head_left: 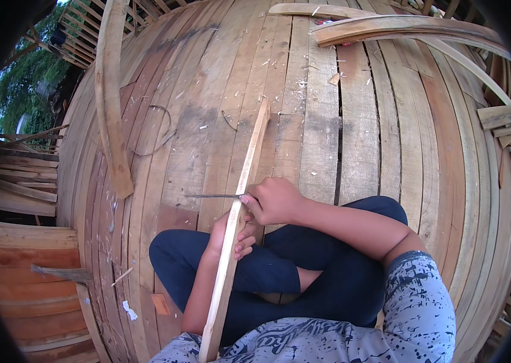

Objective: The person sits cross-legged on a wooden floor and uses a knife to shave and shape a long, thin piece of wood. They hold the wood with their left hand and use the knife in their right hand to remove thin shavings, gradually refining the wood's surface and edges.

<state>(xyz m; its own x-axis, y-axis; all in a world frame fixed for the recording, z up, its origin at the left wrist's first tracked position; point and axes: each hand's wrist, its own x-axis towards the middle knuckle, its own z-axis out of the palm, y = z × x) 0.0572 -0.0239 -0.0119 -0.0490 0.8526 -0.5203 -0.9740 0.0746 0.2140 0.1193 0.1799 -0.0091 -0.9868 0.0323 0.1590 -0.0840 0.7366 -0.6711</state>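
A long, pale strip of wood (246,163) slants from my lap up and away over the plank floor. My left hand (244,238) is closed around its lower middle, with the fingers wrapped over the right side. Just above that grip, my right hand (275,201) is closed on a knife, whose handle is hidden in the fist. The thin, dark knife blade (210,196) points left and lies across the strip, seemingly touching it. Near my body, the strip's lower end rests against my shirt.
I sit cross-legged on the wooden plank floor (310,157), which is strewn with shavings. A curved board (109,103) lies at the left, and more curved beams (410,30) lie at the far right. A bundle of stiff bristles (62,273) sits at the lower left.
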